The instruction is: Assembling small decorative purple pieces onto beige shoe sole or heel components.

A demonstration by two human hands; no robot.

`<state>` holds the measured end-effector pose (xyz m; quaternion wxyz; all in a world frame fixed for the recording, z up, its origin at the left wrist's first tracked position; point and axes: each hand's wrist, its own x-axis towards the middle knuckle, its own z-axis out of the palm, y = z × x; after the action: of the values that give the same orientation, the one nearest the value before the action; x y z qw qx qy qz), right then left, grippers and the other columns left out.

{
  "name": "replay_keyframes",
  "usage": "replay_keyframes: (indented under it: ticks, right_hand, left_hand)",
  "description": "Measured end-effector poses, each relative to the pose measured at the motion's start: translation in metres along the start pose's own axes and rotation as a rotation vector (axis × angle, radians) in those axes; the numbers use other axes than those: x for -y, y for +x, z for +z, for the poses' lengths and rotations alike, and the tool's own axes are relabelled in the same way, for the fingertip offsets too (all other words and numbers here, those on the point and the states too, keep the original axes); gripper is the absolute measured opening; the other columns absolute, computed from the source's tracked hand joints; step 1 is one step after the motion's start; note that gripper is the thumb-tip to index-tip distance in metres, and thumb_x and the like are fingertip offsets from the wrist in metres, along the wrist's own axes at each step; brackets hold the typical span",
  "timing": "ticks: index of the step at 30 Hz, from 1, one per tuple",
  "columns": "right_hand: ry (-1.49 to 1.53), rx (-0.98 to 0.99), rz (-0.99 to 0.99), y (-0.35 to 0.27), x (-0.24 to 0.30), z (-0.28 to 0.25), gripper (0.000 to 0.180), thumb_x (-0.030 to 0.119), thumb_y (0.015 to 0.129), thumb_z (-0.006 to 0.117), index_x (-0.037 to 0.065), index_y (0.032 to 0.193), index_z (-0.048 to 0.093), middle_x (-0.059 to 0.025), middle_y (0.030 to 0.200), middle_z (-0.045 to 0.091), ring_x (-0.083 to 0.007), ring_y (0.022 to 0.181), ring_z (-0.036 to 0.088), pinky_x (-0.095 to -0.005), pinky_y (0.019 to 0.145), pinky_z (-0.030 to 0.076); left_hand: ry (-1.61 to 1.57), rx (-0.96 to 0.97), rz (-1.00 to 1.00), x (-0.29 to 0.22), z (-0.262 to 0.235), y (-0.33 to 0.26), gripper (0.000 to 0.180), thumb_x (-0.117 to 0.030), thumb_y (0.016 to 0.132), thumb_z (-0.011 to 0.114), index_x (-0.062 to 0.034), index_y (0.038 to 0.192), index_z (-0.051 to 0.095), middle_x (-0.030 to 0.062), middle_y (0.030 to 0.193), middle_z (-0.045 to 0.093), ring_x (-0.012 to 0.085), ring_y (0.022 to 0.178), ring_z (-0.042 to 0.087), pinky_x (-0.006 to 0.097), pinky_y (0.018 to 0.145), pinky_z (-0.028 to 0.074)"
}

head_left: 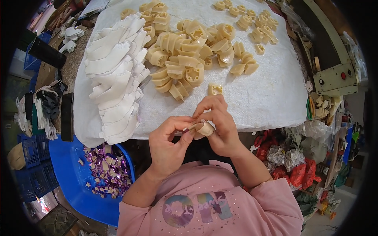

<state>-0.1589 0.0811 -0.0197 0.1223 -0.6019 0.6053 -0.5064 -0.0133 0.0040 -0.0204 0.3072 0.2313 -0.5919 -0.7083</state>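
The left hand (167,147) pinches a small cream piece (204,129) between thumb and fingers; the right hand (220,129) grips the same piece from its other side, thumb against it and fingers bent over it, the fingertips of both hands meeting just above; the piece sits over the middle of the worktop's (275,94) near edge, its underside hidden. A loose block (215,89) lies just beyond the right hand, near that edge; a heap (179,51) of similar blocks spreads from the worktop's middle toward its far edge; a scattered group (260,25) lies toward the far right corner; white flaps (116,74) overlap in a long row beside the left edge, down to the near left corner. Below that corner stands a blue tub (67,169) with purple and cream scraps (106,169) in it; beyond the right edge are red bags (305,175) and a green panel (334,78).
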Motion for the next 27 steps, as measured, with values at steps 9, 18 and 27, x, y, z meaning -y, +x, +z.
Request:
replay_keyframes:
  ticks: [9,18,27]
  right_hand:
    - [0.575,-0.044,0.217,-0.004,0.002,-0.01,0.032,0.021,0.077,0.071,0.007,0.105,0.062,-0.0043,0.103,0.059,-0.0224,0.105,0.05,-0.0363,0.094,0.035]
    - [0.482,0.112,0.219,0.004,-0.002,-0.022,0.046,0.005,0.069,0.074,0.0,0.112,0.058,-0.0119,0.104,0.064,-0.0217,0.098,0.058,-0.0343,0.09,0.042]
    - [0.234,0.059,0.012,-0.005,0.003,0.0,0.05,0.009,0.068,0.075,0.009,0.115,0.058,-0.0074,0.107,0.061,-0.0238,0.086,0.055,-0.0357,0.081,0.045]
  left_hand:
    - [0.558,-0.031,0.553,-0.003,-0.016,0.01,0.01,-0.006,0.074,0.072,-0.0064,0.082,0.066,0.0098,0.104,0.054,0.0308,0.11,0.047,0.036,0.083,0.043]
    - [0.253,0.052,0.401,-0.005,-0.014,0.004,0.033,-0.033,0.088,0.058,-0.0035,0.101,0.067,0.0167,0.115,0.052,0.0287,0.1,0.053,0.035,0.078,0.045]
    - [-0.246,0.267,-0.214,0.001,0.001,-0.001,0.049,-0.022,0.096,0.033,0.0025,0.136,0.024,0.0126,0.108,0.05,0.0148,0.092,0.052,0.027,0.083,0.042]
